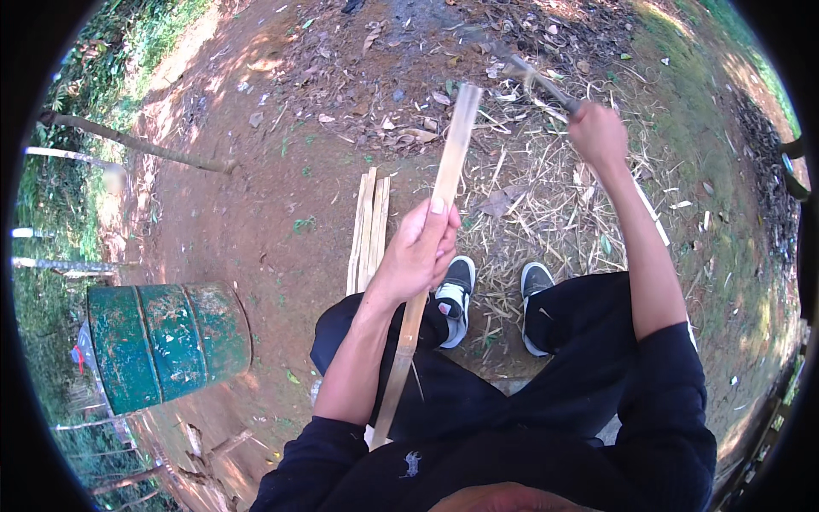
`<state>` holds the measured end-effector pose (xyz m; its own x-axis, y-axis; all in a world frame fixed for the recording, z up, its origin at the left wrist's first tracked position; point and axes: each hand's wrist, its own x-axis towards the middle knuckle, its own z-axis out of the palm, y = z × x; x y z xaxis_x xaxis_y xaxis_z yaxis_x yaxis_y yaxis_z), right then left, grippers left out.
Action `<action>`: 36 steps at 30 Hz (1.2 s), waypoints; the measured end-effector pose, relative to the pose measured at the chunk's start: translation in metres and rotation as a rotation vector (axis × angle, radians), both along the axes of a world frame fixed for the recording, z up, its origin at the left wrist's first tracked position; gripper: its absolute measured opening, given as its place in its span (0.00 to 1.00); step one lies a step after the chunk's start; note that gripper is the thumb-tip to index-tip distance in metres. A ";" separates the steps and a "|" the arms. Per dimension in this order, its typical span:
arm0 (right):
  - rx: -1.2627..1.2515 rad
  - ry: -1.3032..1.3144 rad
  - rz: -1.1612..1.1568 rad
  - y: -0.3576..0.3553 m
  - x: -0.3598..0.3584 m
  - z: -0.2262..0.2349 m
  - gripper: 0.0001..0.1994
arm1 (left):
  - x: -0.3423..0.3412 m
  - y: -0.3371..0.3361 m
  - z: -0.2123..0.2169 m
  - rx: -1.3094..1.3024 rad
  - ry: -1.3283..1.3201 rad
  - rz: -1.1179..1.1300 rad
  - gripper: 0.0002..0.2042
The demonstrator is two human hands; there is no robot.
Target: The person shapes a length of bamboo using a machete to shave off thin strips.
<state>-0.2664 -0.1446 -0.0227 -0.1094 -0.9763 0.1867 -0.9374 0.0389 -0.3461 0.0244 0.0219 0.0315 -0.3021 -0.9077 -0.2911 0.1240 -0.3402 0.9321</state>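
My left hand is wrapped round a long, pale bamboo strip, thumb lying along its face. The strip slants from beside my left thigh up and away past the hand, and its far end is slightly blurred. Out to the right, my right hand grips the handle of a long-bladed knife, probably a machete. Its blade points up and to the left, apart from the strip, and its tip is smeared by motion. Several cut strips lie side by side on the ground left of my left hand.
Pale shavings and dry leaves litter the dirt in front of my shoes. A rusty green metal drum is at the left. A thin trunk stands beyond it, with greenery along the left edge.
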 end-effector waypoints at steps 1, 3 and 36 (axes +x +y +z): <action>0.141 -0.030 -0.188 -0.003 -0.009 0.021 0.13 | -0.001 0.002 0.003 0.040 0.035 -0.035 0.16; 0.109 -0.056 -0.325 -0.006 -0.047 -0.003 0.15 | -0.003 -0.006 0.002 0.010 -0.001 -0.017 0.16; -0.387 0.034 0.521 0.016 0.035 -0.020 0.05 | 0.012 -0.022 -0.002 -0.050 -0.201 0.052 0.14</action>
<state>-0.2314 -0.1285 -0.0429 0.3728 -0.7614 0.5304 -0.8105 -0.5455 -0.2134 0.0368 -0.0005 0.0293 -0.1946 -0.9354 -0.2953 -0.0495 -0.2913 0.9554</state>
